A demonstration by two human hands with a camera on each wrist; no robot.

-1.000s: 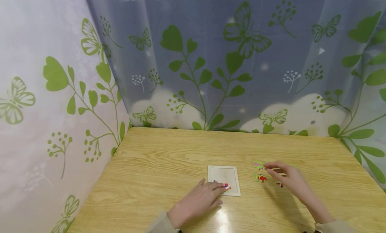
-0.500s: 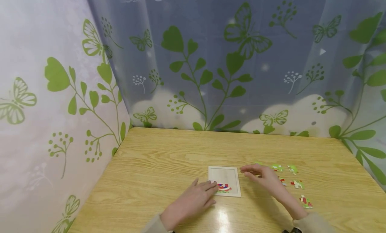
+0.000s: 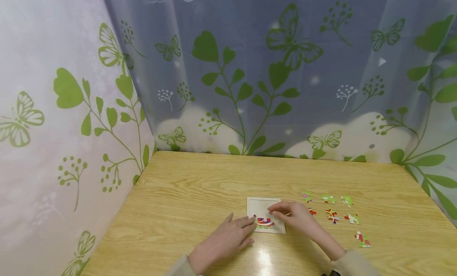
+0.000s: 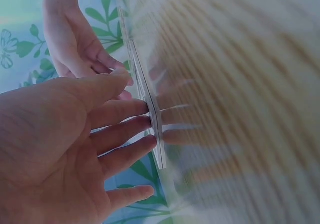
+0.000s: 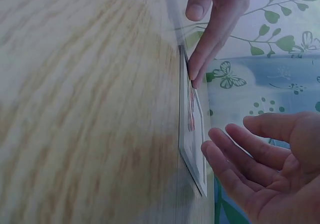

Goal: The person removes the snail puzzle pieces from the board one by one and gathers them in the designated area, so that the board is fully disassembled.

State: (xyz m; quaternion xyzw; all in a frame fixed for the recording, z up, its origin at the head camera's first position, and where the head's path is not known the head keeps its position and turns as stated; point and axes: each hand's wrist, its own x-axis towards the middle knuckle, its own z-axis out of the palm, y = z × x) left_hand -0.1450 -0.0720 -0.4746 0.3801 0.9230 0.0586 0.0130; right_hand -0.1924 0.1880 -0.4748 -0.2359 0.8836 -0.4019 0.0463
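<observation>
My left hand (image 3: 228, 234) rests its fingers on the left edge and lower left of a pale square puzzle board (image 3: 264, 206), shown edge-on in the left wrist view. Red, white and blue puzzle pieces (image 3: 264, 223) lie low in the board, partly covered by those fingers. Over the board's right side hovers my right hand (image 3: 298, 218), fingers loosely bent, thumb apart. The right wrist view shows nothing between its fingertips (image 5: 206, 149). Beyond it lie a pink-flower piece (image 3: 306, 196) and a red piece (image 3: 312, 211), partly hidden by the hand.
Several loose puzzle pieces lie right of the board, among them a green one (image 3: 346, 200), a red-and-blue one (image 3: 332, 215) and a lower one (image 3: 362, 239). The wooden table (image 3: 178, 192) meets a leaf-patterned curtain (image 3: 235, 89) at the back and left.
My right hand has moved left from the loose pieces to above the board, uncovering several of them. My left hand has slid slightly left, showing more of the pieces in the board.
</observation>
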